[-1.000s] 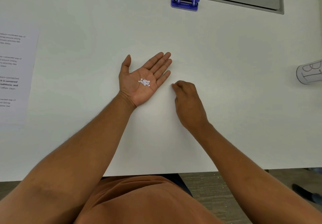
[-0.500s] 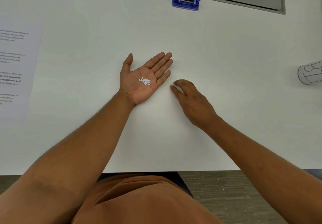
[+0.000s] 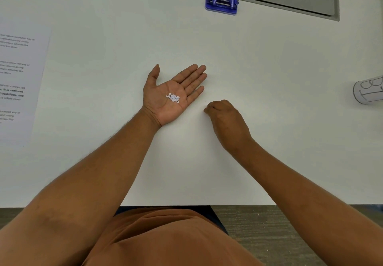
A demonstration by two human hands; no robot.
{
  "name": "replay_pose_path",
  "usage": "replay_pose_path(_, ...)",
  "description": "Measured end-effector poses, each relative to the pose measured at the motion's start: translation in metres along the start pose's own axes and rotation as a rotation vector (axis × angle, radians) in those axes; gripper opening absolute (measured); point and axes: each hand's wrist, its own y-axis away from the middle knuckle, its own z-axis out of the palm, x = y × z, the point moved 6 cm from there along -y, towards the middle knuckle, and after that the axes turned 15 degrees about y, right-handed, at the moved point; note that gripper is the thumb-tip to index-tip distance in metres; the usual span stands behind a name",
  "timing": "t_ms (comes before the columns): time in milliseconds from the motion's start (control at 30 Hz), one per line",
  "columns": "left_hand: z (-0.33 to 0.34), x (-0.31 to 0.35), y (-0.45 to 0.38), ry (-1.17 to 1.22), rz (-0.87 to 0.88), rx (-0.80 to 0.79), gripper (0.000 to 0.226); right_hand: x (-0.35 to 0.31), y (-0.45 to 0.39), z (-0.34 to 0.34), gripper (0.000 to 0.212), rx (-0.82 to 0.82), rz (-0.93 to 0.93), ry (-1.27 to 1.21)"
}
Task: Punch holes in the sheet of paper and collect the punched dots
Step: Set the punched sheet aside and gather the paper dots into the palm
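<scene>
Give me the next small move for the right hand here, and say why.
Probably bring the right hand over the open left palm and release whatever it pinched. Its fingertips are curled together on the table beside the palm, which lies flat, face up, already holding the punched dots.

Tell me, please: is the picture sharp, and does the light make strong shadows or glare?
Head view: even, soft light, no glare on the table; punched dots on the left hand sharp; sheet of paper text blurred at the edge; wide-angle bending.

Punched dots (image 3: 173, 98) lie in left hand (image 3: 165, 98) (palm up).
</scene>
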Motion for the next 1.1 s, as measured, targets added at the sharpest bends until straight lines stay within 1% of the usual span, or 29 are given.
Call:
replay_pose_path(133,0.000,0.000,-0.001,0.008,-0.005,0.001,0.093,0.002,-0.008,0.001,0.009,0.023,0.071,-0.023)
replay_pose_path(233,0.000,0.001,-0.002,0.014,-0.005,0.004,0.094,0.001,-0.011,-0.003,0.010,0.062,0.129,-0.070)
replay_pose_path(300,0.000,0.001,-0.002,0.013,-0.006,0.002,0.094,0.005,-0.010,-0.007,0.013,0.109,0.257,-0.175)
replay_pose_path(367,0.000,0.001,-0.003,0.008,-0.005,0.002,0.094,0.008,-0.008,-0.012,0.016,0.144,0.430,-0.358)
replay_pose_path(400,0.000,0.001,-0.003,0.008,-0.004,0.000,0.094,0.005,-0.008,-0.018,0.016,0.181,0.468,-0.447)
replay_pose_path(433,0.000,0.001,-0.004,0.010,-0.004,-0.003,0.095,-0.003,-0.010,-0.025,0.017,0.228,0.467,-0.516)
replay_pose_path(500,0.001,0.002,-0.004,0.022,-0.012,-0.012,0.095,-0.022,-0.016,-0.038,0.016,0.303,0.402,-0.608)
replay_pose_path(567,0.001,0.002,-0.005,0.025,-0.022,-0.012,0.096,-0.039,-0.025,-0.047,0.015,0.316,0.349,-0.649)
replay_pose_path(633,0.000,0.001,-0.005,0.020,-0.032,-0.008,0.096,-0.048,-0.035,-0.050,0.015,0.301,0.326,-0.652)
replay_pose_path(800,0.002,0.000,-0.004,0.000,-0.041,-0.020,0.098,-0.051,-0.050,-0.045,0.014,0.193,0.341,-0.654)
replay_pose_path(967,0.001,0.001,-0.005,0.020,-0.029,-0.004,0.097,-0.047,-0.054,-0.045,0.017,0.204,0.339,-0.626)
replay_pose_path(1100,0.001,0.002,-0.005,0.013,-0.029,0.003,0.096,-0.045,-0.057,-0.039,0.019,0.155,0.375,-0.687)
